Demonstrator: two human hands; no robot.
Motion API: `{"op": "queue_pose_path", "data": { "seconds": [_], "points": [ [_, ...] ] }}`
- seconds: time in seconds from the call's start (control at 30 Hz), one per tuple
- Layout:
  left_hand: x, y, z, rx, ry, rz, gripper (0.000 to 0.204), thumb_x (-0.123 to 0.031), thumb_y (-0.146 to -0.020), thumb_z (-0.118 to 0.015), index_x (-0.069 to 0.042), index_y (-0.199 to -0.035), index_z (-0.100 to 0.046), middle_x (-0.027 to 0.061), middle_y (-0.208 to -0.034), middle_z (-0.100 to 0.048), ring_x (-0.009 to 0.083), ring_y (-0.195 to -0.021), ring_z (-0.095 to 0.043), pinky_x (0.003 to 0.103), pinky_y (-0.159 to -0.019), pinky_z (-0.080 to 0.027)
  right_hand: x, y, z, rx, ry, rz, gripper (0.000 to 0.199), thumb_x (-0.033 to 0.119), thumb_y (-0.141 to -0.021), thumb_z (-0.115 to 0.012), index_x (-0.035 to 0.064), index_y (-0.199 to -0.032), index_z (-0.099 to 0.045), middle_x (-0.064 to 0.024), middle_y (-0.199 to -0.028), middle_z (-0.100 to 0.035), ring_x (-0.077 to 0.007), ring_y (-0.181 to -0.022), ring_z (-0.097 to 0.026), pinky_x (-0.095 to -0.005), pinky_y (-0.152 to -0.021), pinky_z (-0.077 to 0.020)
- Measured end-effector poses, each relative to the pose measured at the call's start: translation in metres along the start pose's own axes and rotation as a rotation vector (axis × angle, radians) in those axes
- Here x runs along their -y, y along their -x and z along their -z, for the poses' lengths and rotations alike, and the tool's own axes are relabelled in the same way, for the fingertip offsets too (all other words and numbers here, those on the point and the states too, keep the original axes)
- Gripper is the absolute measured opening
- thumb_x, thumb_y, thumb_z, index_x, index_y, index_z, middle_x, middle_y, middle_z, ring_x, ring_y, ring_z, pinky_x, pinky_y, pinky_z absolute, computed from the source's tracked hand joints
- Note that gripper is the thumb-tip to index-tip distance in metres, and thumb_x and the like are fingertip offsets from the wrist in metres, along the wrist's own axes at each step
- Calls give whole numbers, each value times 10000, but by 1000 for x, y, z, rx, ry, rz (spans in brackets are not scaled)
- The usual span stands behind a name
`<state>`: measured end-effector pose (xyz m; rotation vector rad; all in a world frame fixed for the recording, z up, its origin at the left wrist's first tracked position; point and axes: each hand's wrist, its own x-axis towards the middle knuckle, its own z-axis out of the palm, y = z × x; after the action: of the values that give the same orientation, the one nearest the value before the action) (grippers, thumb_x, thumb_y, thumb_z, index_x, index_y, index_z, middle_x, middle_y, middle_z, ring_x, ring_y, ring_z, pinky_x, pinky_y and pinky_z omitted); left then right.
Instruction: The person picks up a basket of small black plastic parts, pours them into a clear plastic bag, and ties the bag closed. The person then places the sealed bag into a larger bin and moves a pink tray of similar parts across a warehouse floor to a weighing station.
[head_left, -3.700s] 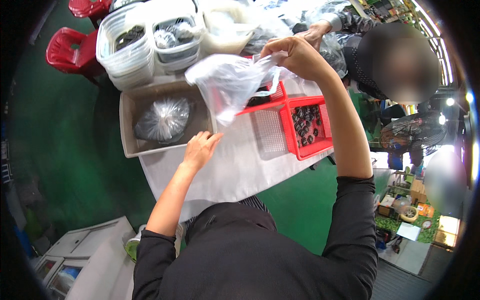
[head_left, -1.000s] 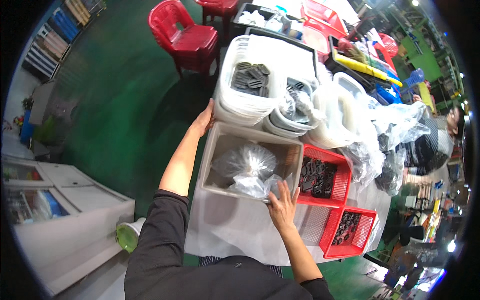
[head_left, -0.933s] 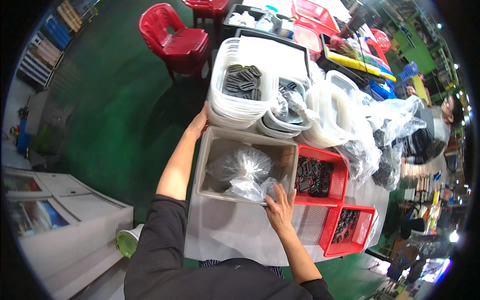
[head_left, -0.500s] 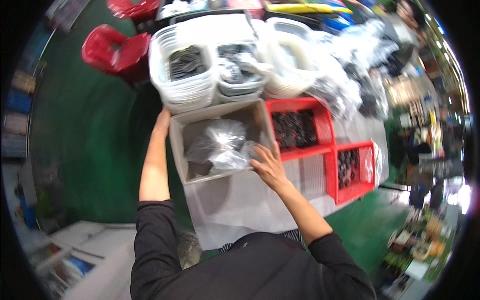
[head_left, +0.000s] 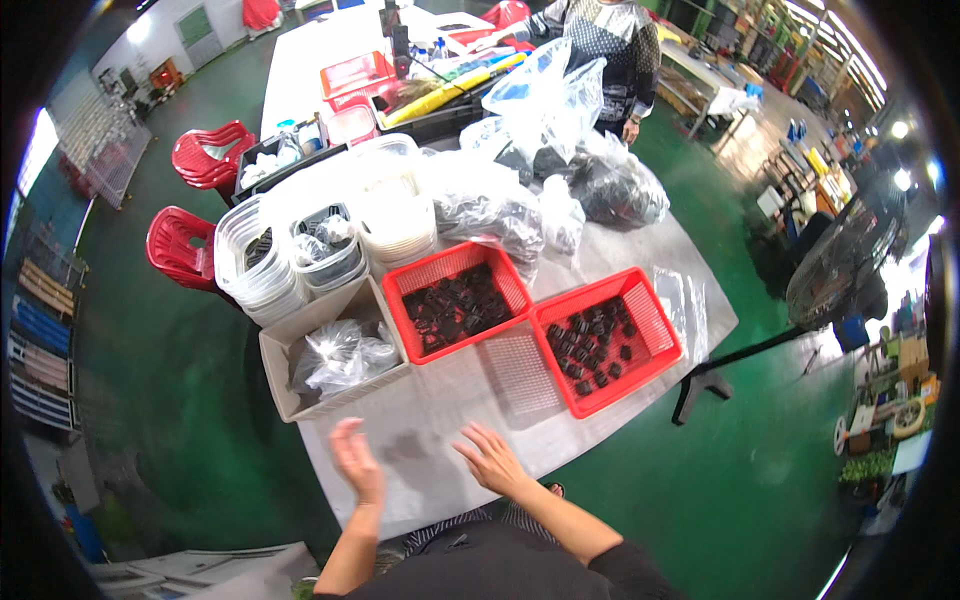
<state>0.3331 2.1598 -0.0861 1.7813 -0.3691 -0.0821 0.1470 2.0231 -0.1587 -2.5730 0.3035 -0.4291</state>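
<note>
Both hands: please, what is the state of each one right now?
Left hand: open, holding nothing, near the grey bin.
Right hand: open, holding nothing.

Red chairs (head_left: 182, 250) stand on the green floor (head_left: 180, 400) at left, a fan (head_left: 835, 272) at right.

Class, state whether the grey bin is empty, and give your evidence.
Not empty: inside the grey bin lies a clear plastic bag, visible through the open top.
</note>
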Motion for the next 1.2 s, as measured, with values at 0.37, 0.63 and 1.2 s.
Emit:
{"op": "queue_pose_path", "data": {
  "seconds": [0.37, 0.63, 1.2],
  "points": [
    [-178, 237, -336, 692, 605, -878, 305, 108, -738, -515, 2, -1020, -564, 129, -918, -643, 275, -792, -647, 343, -677, -540, -176, 466, 163, 494, 156, -1012, 385, 126, -798, -532, 160, -1181, -533, -126, -1156, -549, -316, -1016, -586, -444, -809, -508],
    [-305, 538, -583, 1484, 1130, -776, 181, 11, -839, -540, -14, -1017, -561, 130, -922, -649, 273, -802, -659, 343, -659, -534, -298, 676, 304, 90, -2, -1264, 190, 199, -853, -509, 133, -980, -634, -111, -986, -641, -306, -915, -624, -430, -785, -507],
    [-486, 968, -1222, 1570, 880, -627, 410, 199, -585, -475, -8, -898, -637, 116, -827, -655, 231, -688, -625, 306, -591, -497, -828, 1184, 682, -554, -35, -1739, 283, 267, -851, -524, 40, -970, -644, -174, -992, -650, -337, -946, -617, -435, -801, -489]
  ]
}}
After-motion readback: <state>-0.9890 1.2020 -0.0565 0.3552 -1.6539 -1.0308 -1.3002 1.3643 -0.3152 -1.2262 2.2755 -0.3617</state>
